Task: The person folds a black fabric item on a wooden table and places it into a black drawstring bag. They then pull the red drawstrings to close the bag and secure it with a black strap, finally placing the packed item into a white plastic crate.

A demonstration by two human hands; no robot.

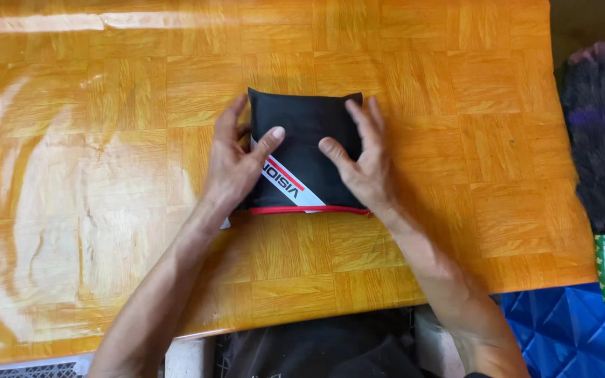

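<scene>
A folded black fabric bundle [304, 140] with a white diagonal stripe and a red edge lies on the orange wooden table [106, 140]. My left hand [236, 164] rests on its left side, fingers spread, thumb pressing the white stripe. My right hand [362, 157] lies on its right side, fingers spread flat over the fabric. Both hands press the bundle down; neither lifts it.
A dark feather duster [600, 154] with a green patterned handle hangs past the table's right edge. Blue quilted material [568, 336] lies at the lower right. Dark cloth [316, 350] sits below the table's near edge. A metal grille [29, 369] shows at the bottom left.
</scene>
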